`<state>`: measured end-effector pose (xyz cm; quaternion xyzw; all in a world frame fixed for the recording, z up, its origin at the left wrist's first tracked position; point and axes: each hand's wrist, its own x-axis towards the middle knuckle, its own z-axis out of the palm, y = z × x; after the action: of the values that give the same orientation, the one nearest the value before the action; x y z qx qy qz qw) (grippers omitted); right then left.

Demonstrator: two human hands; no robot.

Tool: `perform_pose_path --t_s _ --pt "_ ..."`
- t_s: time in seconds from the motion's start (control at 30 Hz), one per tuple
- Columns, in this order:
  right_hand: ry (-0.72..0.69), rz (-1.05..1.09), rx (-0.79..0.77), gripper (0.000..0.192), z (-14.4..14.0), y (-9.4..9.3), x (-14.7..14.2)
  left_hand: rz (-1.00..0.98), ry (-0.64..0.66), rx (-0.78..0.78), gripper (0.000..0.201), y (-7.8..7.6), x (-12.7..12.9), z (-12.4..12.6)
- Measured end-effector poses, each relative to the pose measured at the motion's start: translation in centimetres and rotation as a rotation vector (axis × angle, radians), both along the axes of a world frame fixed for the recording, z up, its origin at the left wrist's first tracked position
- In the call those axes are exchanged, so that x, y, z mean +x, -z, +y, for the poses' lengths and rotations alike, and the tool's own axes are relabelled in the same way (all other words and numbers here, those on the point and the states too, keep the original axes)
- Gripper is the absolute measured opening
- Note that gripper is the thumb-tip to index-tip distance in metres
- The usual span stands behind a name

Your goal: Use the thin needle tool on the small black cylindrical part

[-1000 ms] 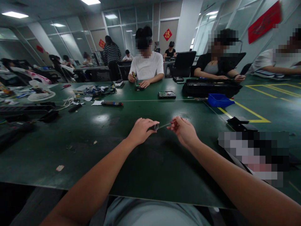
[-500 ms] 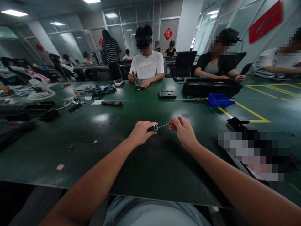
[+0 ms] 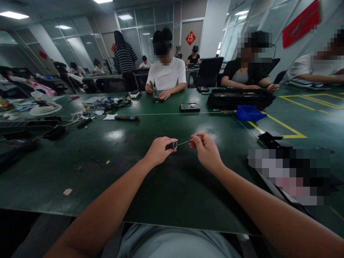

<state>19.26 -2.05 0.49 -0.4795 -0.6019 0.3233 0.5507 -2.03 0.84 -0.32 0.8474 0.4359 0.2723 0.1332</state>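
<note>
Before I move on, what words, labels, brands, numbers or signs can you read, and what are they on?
"福": red diamond sign at the back.
Too blurred to read: red banner, upper right.
Too small to read: pale mark on the dark device opposite.
No legible text: held black cylinder.

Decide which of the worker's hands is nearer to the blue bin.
Right. The right hand is nearer, short of the blue bin and to its left; the left hand is farther left.
</note>
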Motion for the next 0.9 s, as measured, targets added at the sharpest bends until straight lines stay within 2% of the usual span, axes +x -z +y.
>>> perform_pose_path --t_s 0.23,0.37,0.53,0.7,0.9 --pt "0.041 -0.125 0.097 0.02 -0.45 -0.05 -0.03 -0.027 -0.005 -0.041 0.038 -0.08 0.18 -0.22" --pt "-0.006 -0.082 0.065 0.02 -0.32 -0.17 0.03 -0.043 -0.011 -0.029 0.037 0.05 0.08 -0.13" --pt "0.043 -0.139 0.093 0.019 -0.38 -0.21 0.03 -0.035 0.03 -0.023 0.039 0.13 0.0 -0.02" --pt "-0.023 -0.055 0.049 0.02 -0.29 -0.17 0.03 -0.015 0.017 -0.025 0.038 -0.06 0.05 -0.09" --pt "0.038 -0.153 0.101 0.018 -0.45 -0.1 0.04 -0.019 0.02 -0.018 0.038 -0.12 0.03 -0.09"
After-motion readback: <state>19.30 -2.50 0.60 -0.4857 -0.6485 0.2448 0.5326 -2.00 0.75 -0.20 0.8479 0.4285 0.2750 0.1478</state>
